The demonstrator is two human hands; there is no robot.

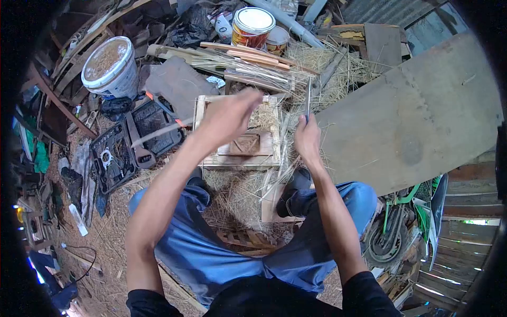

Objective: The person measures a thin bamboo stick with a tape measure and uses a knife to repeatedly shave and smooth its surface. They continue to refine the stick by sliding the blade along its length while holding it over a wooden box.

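Cluttered straw-strewn shed floor. Wooden box (237,132) frame centre. Right hand (308,138) clamped on thin rod (308,100); left hand (229,113) blurred, grip unclear. Keep rod upright, steady.

Straw-strewn floor (105,232) (toolcase (127,145), bucket (110,66)).

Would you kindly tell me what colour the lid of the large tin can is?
The lid of the large tin can is white, seen in the head view.
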